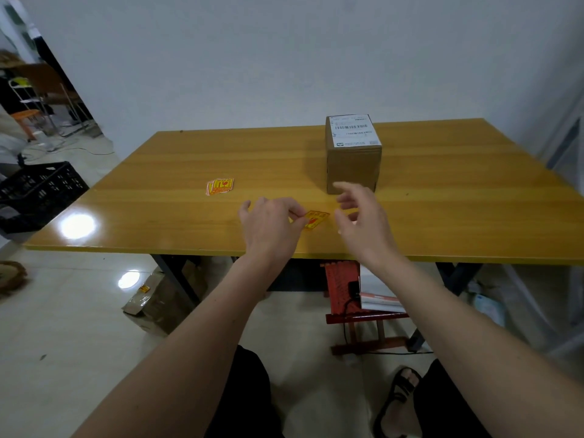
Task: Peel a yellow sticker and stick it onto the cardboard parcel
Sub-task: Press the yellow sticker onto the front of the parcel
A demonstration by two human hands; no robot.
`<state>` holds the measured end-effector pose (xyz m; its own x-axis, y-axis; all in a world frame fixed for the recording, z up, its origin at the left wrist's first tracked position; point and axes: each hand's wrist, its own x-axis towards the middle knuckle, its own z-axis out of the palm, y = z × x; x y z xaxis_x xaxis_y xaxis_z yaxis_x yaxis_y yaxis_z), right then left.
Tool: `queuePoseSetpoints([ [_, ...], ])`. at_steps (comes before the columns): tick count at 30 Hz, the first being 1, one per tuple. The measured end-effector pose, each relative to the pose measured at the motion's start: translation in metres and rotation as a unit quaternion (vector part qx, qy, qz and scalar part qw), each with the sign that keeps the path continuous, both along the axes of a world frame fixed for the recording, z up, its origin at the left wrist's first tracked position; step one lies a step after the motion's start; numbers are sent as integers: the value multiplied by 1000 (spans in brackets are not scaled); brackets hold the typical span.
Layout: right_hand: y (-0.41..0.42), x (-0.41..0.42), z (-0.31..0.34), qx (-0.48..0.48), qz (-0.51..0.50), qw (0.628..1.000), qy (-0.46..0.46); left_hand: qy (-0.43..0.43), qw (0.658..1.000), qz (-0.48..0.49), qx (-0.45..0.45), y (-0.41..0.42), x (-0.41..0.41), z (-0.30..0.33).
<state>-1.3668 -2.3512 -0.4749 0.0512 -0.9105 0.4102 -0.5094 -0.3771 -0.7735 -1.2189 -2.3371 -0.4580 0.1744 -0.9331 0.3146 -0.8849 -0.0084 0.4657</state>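
Observation:
A yellow sticker [315, 219] with red print is pinched at its left edge by my left hand [271, 226], just above the wooden table [158, 172]. My right hand [363, 222] hovers to the sticker's right, fingers spread, holding nothing. Behind my right hand stands the cardboard parcel [353, 165], a brown box with a white shipping label on top. A small stack of yellow stickers [220, 186] lies on the table to the left.
A black plastic crate [38, 194] stands on the floor at the table's left. Under the table are a red stool [354, 298] with papers on it and a flattened cardboard piece [151, 301]. A white wall runs behind the table.

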Motion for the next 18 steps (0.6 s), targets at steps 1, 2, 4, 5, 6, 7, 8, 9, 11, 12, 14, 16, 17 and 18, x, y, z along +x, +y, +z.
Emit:
queuePoseSetpoints([
  [1,-1,-1,2,15,-22,998,-62,70,997,5,10,-1,1,0],
  [2,-2,-2,5,28,-42,994,-98,177,984,3,33,0,1,2],
  [4,-4,-6,9,67,-54,988,-128,376,923,-15,83,3,-1,6],
  [5,-5,-6,10,93,-46,985,-136,411,906,-20,96,3,-1,6],
  [6,-5,-6,10,114,-36,982,-144,426,898,-23,106,3,-2,6],
  [7,-6,-6,10,130,-28,980,-151,437,893,-25,110,2,-4,6],
  [8,-7,-5,9,140,-23,977,-159,448,886,-27,111,1,-5,6],
  [9,-9,-5,9,148,-20,974,-169,458,882,-27,111,-1,-7,5],
  [11,-13,-4,9,156,-27,970,-187,468,876,-24,112,-7,-11,2],
  [12,-15,-4,9,158,-33,968,-194,469,876,-23,112,-10,-13,2],
  [14,-20,-7,9,157,-42,966,-200,471,875,-24,110,-17,-16,-1],
  [16,-26,-12,9,158,-43,967,-193,467,878,-23,104,-24,-20,-1],
  [17,-30,-14,9,161,-41,967,-194,465,880,-22,98,-28,-21,-1],
  [18,-34,-17,8,166,-41,965,-197,464,881,-21,90,-31,-24,-1],
])
